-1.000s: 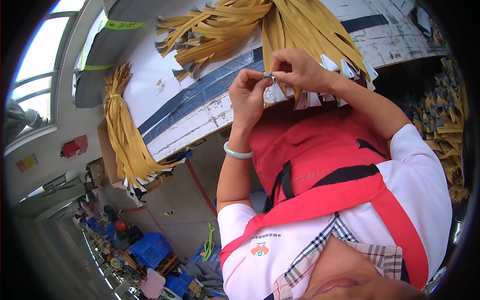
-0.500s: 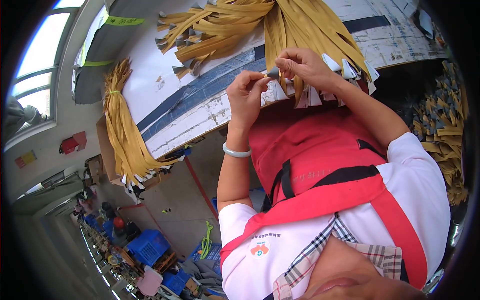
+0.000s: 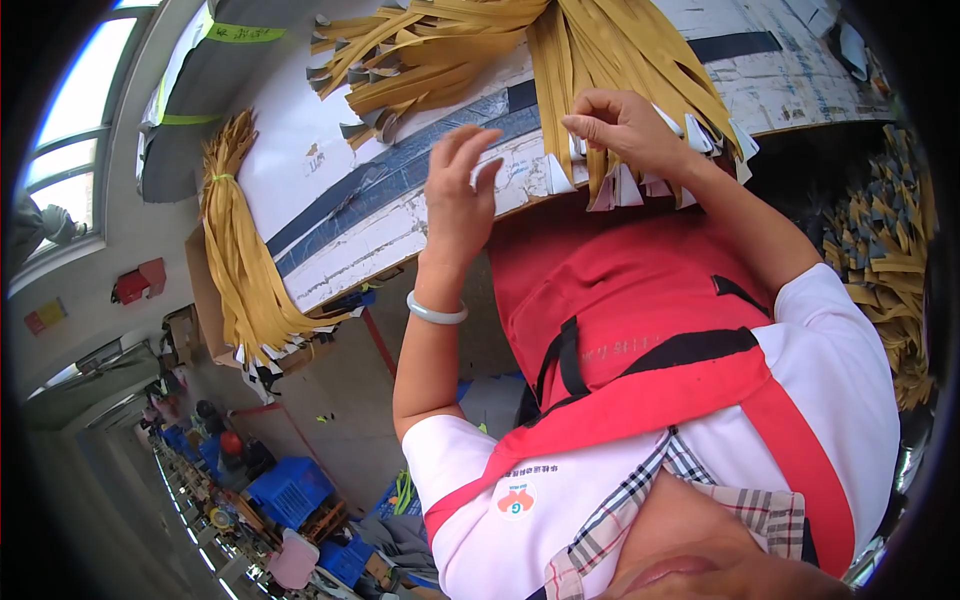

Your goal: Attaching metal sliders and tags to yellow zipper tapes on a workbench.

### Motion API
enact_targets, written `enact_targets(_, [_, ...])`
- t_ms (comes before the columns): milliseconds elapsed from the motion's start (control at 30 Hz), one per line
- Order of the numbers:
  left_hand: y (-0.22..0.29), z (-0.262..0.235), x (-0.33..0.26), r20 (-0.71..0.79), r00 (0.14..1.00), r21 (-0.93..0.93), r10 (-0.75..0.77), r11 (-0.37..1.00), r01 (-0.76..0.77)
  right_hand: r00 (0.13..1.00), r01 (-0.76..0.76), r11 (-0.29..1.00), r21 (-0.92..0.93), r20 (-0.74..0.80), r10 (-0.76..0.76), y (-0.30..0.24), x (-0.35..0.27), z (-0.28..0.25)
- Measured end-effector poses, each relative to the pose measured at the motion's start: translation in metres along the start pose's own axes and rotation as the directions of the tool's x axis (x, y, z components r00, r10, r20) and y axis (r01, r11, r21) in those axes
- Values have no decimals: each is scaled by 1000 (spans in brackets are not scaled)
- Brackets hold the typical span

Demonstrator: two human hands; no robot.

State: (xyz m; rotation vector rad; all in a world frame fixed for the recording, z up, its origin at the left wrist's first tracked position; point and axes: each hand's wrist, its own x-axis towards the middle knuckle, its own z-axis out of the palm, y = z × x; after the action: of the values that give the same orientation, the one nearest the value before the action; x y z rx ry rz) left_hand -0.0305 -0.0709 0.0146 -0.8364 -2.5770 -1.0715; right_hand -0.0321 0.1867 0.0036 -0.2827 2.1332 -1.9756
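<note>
My left hand (image 3: 460, 190) is raised above the table's near edge, fingers spread apart and holding nothing. To its right, my right hand (image 3: 630, 130) is over a fan of mustard-yellow fabric strips (image 3: 590, 70) that look like zipper tape. Its thumb and forefinger are drawn close together; anything between them is too small to make out. White tabs (image 3: 622, 188) on the strips' near ends hang over the edge below this hand. Farther left on the table lies a second pile of yellow strips (image 3: 430, 75) with grey folded ends.
The white worktable (image 3: 370, 235) has dark blue tape (image 3: 400, 160) along it. A tied bundle of yellow strips (image 3: 230, 230) hangs over its left end. More strips with grey ends (image 3: 885, 260) are heaped at the right. Blue crates (image 3: 290, 490) are on the floor at lower left.
My left hand has come away from the right one, moving left, and its fingers have opened. The grey tip held between both hands is no longer visible there. My right hand has shifted slightly right.
</note>
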Motion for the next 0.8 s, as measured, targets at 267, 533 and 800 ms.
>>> enact_targets(267, [4, 49, -15, 331, 940, 32, 85, 994, -101, 993, 10, 996, -85, 121, 1, 15, -8, 14])
enact_targets(533, [8, 48, -8, 273, 949, -28, 160, 987, -158, 994, 61, 972, -225, 106, -37, 32, -18, 14])
enact_targets(800, [-1, 32, 13, 213, 948, -822, -236, 481, 305, 988, 68, 995, 76, 135, -77, 0, 0, 14])
